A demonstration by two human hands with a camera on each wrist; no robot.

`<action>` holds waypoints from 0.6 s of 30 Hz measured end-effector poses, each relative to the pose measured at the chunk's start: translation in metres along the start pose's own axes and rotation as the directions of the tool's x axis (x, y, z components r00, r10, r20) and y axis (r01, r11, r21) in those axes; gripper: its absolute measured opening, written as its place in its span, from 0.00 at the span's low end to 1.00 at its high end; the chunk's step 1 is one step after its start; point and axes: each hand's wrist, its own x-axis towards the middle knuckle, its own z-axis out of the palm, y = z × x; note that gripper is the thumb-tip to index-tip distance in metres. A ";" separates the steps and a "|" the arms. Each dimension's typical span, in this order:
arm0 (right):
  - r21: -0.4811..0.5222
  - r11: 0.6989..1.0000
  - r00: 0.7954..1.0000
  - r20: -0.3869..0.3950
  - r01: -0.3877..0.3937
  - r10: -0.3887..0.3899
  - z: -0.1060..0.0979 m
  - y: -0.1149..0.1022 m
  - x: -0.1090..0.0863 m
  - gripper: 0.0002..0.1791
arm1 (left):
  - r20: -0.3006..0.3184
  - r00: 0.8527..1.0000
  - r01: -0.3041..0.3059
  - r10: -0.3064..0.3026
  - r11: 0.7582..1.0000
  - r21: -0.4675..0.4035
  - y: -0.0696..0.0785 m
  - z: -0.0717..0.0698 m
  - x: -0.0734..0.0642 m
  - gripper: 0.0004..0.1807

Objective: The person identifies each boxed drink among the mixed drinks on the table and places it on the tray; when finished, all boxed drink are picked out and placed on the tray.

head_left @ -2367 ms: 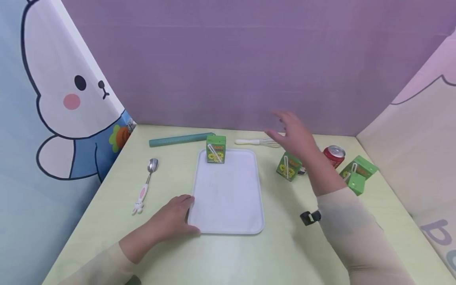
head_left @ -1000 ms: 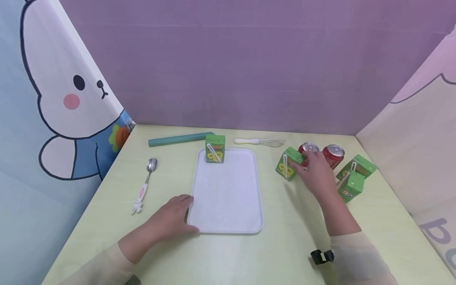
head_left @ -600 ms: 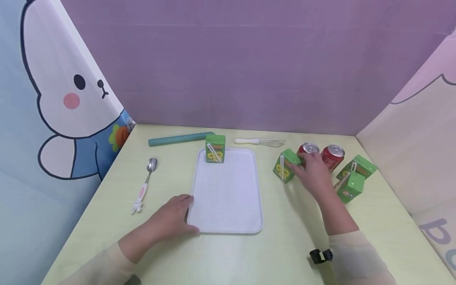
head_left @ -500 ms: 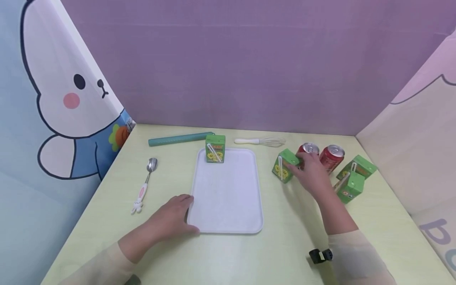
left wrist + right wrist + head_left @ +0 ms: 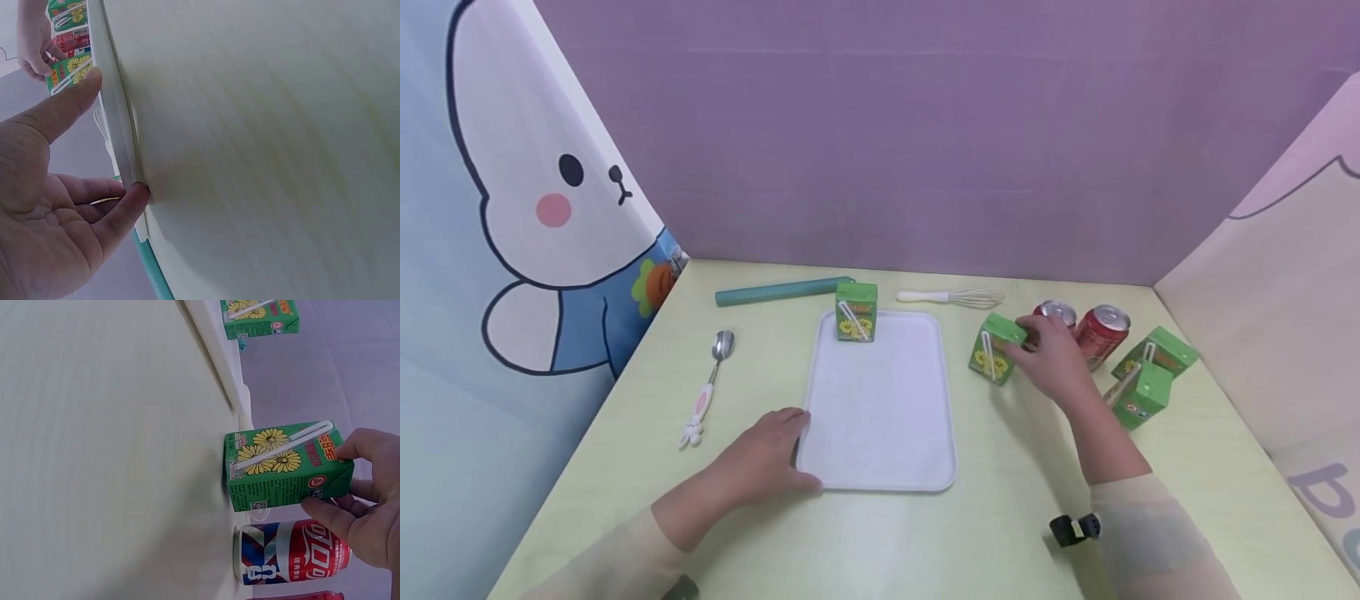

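Note:
At the near left corner of a white tray [image 5: 880, 408], my left hand [image 5: 767, 458] rests with thumb and fingertips spread apart against the rim. The left wrist view shows that rim [image 5: 112, 87] edge-on. My right hand [image 5: 1051, 360] pinches the top of a green drink carton [image 5: 996, 350] to the right of the tray. In the right wrist view the carton [image 5: 281, 464] has yellow flowers and a white straw on its front. Right behind it stands a red soda can [image 5: 290, 551]. Another green carton [image 5: 856, 310] stands at the tray's far left corner.
A second red can [image 5: 1102, 333] and two more green cartons, one nearer [image 5: 1144, 395] and one farther [image 5: 1157, 352], stand on the right. A whisk [image 5: 951, 297] and a teal stick-shaped thing [image 5: 782, 291] lie behind the tray. A bunny-handled spoon [image 5: 707, 387] lies left.
My right hand has come down from above the table to the carton beside the cans and shifted it slightly left. My left hand has stayed at the tray corner.

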 end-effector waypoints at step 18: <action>0.048 0.996 0.997 -0.016 0.076 -0.075 -0.003 -0.024 0.021 0.30 | 0.000 1.000 -0.007 0.007 1.000 0.004 0.000 0.000 0.001 0.54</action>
